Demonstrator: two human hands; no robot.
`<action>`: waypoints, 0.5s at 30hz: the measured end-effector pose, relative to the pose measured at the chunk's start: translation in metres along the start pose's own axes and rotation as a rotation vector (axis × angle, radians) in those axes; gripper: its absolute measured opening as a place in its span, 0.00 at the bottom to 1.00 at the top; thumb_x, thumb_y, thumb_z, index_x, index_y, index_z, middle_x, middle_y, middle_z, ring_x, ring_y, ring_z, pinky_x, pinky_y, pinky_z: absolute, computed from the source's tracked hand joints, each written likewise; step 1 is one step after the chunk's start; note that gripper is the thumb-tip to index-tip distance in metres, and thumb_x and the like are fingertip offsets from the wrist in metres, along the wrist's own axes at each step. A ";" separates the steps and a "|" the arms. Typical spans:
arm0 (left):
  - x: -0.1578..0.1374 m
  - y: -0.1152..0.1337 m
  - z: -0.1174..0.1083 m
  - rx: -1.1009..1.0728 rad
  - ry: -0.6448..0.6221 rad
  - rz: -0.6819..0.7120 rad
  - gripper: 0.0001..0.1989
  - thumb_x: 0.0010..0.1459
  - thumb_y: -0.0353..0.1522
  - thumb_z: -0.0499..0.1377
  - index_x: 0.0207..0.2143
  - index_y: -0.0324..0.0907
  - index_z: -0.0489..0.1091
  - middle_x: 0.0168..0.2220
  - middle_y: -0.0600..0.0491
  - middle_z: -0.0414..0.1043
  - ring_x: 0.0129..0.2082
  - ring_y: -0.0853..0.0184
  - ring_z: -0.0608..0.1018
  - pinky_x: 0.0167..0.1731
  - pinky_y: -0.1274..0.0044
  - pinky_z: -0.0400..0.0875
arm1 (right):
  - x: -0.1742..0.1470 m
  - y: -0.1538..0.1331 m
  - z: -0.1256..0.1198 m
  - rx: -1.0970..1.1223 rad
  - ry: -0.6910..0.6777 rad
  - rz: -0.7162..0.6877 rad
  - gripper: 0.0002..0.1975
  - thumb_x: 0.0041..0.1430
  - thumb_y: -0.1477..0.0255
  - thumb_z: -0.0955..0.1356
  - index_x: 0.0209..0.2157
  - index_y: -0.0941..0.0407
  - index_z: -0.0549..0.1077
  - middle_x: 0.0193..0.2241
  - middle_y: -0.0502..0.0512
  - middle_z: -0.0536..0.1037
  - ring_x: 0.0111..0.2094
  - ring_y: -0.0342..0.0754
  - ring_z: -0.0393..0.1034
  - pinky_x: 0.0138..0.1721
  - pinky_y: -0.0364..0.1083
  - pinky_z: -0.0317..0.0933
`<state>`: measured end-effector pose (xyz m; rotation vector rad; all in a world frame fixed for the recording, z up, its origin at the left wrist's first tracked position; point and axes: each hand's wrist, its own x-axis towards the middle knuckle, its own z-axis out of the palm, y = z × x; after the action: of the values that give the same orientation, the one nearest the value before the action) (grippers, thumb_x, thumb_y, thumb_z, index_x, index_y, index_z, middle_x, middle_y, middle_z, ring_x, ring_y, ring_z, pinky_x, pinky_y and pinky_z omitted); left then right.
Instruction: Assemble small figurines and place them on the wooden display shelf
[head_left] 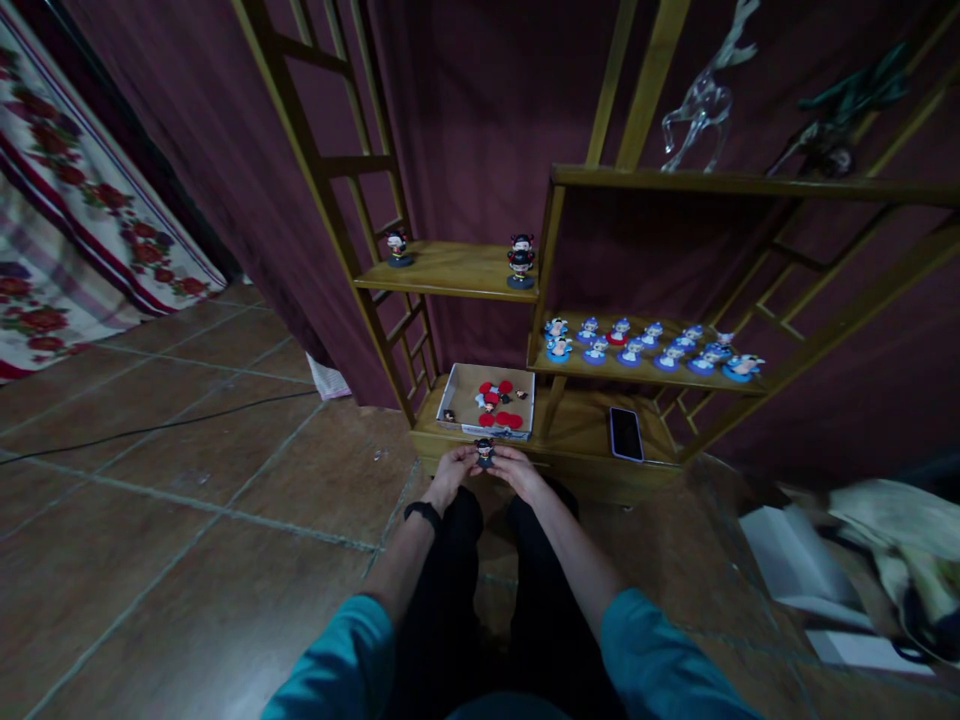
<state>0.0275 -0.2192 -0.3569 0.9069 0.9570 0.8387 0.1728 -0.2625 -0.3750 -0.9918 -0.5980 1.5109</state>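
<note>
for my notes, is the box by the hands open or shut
Open: the box has no lid on, and red pieces show inside.

A wooden shelf unit (457,268) stands before a maroon curtain (472,120) in dim light; pale-lined brown tiles (172,490) (faintly glossy at lower left) stretch beside floral fabric (90,220).

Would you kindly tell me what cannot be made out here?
In the head view:
Small black-haired figurine: sides, partly hidden by left hand and right hand.
Clear glass-like animal: top, cut off by the upper edge.
Dark green ornament beside it: details, blurred.
Flat red pieces: markings, too small.
</note>
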 end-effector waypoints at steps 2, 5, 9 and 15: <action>0.000 0.000 0.000 0.004 -0.011 0.001 0.11 0.42 0.29 0.66 0.31 0.35 0.72 0.27 0.50 0.74 0.24 0.73 0.74 0.27 0.80 0.70 | 0.000 -0.001 0.001 0.009 -0.014 -0.001 0.19 0.37 0.73 0.73 0.36 0.55 0.74 0.39 0.55 0.76 0.40 0.50 0.71 0.45 0.52 0.63; 0.000 0.001 -0.001 0.020 -0.024 0.011 0.12 0.40 0.31 0.66 0.30 0.36 0.72 0.27 0.50 0.73 0.25 0.72 0.74 0.29 0.80 0.69 | 0.000 -0.003 0.002 0.039 -0.025 -0.009 0.22 0.34 0.75 0.74 0.37 0.55 0.73 0.38 0.55 0.76 0.41 0.51 0.71 0.46 0.52 0.62; -0.001 0.001 0.000 0.098 -0.065 0.041 0.20 0.35 0.31 0.68 0.35 0.36 0.72 0.26 0.53 0.72 0.25 0.73 0.73 0.29 0.79 0.67 | 0.001 -0.003 0.001 0.054 -0.021 -0.018 0.23 0.32 0.75 0.75 0.37 0.55 0.73 0.36 0.54 0.77 0.40 0.52 0.71 0.46 0.53 0.61; 0.002 -0.004 0.001 0.145 -0.120 0.127 0.25 0.33 0.30 0.68 0.39 0.37 0.69 0.24 0.56 0.72 0.24 0.72 0.72 0.30 0.78 0.65 | 0.004 0.000 -0.002 0.062 -0.049 -0.037 0.25 0.32 0.74 0.75 0.39 0.55 0.73 0.36 0.54 0.77 0.39 0.51 0.71 0.45 0.52 0.61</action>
<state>0.0294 -0.2195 -0.3610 1.1406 0.8708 0.8201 0.1742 -0.2590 -0.3769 -0.8940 -0.5979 1.5158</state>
